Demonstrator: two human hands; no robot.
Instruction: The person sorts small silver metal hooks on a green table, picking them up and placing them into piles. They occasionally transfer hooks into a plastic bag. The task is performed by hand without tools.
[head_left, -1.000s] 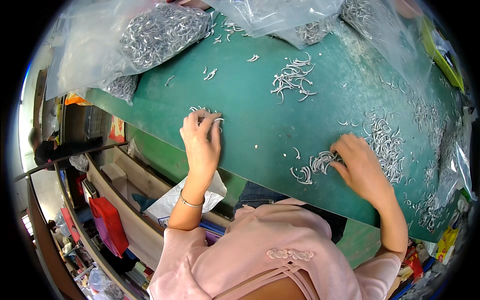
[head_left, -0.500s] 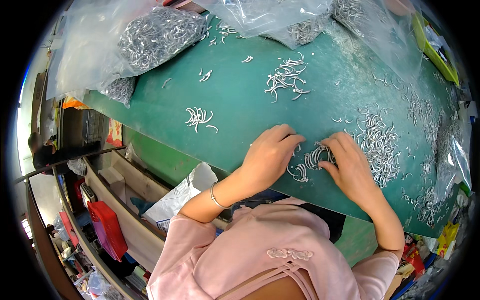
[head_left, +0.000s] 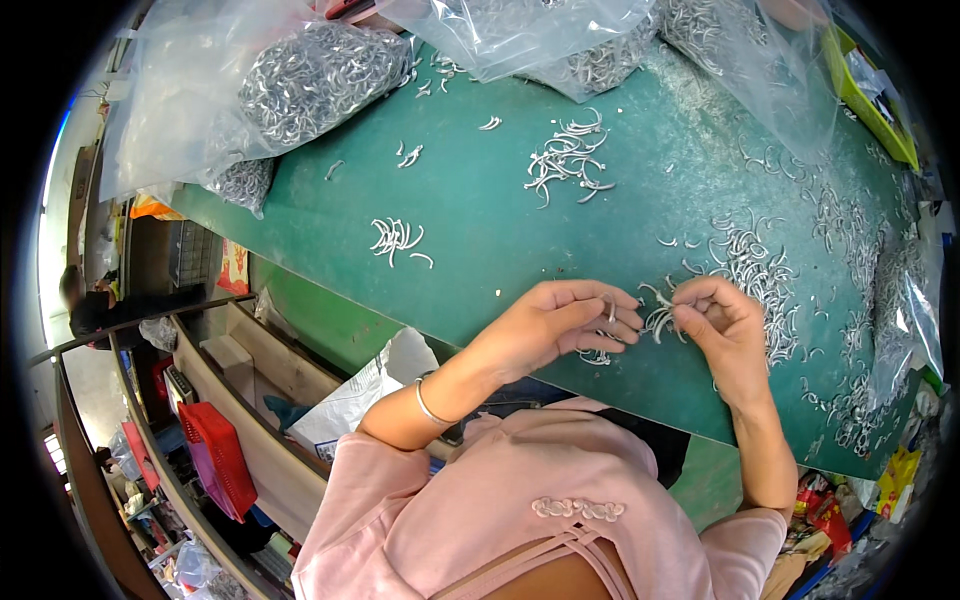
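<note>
Over the near edge of the green table, my left hand is turned partly palm up, with a small curved metal piece between its thumb and fingers. Just to its right, my right hand pinches a bunch of curved metal pieces that fan out from the fingertips. A few more silver pieces lie below my left fingers. Beyond and beside my right hand spreads a large heap of curved metal pieces. Smaller groups rest farther left, one a neat cluster, another a loose cluster.
Clear plastic bags of metal pieces line the far side, including a full bag at left. Another bag lies at the right edge, below a yellow-green bin. Left of me are a white sack and a red basket.
My left hand has rolled palm upward, showing a curved metal piece. My right hand has lifted slightly with a bunch of pieces, which earlier stood in a row under the fingers.
</note>
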